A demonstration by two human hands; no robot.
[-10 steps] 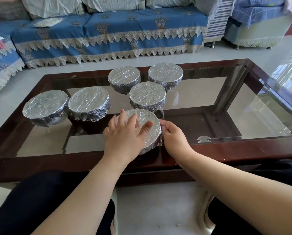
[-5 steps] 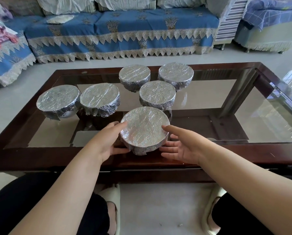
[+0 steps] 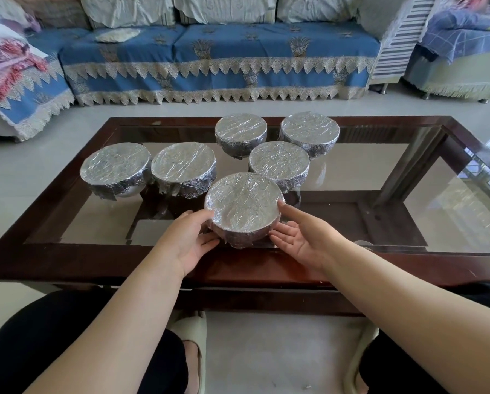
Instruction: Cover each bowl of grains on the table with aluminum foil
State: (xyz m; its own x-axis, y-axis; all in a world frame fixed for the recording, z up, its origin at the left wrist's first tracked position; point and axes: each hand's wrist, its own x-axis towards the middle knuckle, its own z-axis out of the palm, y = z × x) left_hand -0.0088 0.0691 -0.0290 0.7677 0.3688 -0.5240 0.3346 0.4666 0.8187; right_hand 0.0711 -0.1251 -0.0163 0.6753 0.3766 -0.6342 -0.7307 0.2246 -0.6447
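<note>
A home living room: a blue lace-trimmed sofa faces a glass-topped wooden coffee table on tiled floor.

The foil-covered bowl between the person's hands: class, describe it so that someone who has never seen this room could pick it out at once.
Start at the glass-topped coffee table before the blue sofa, where six foil-covered bowls stand. The nearest bowl sits at the near edge of the glass. It alone has a left hand and a right hand at its sides.
</note>
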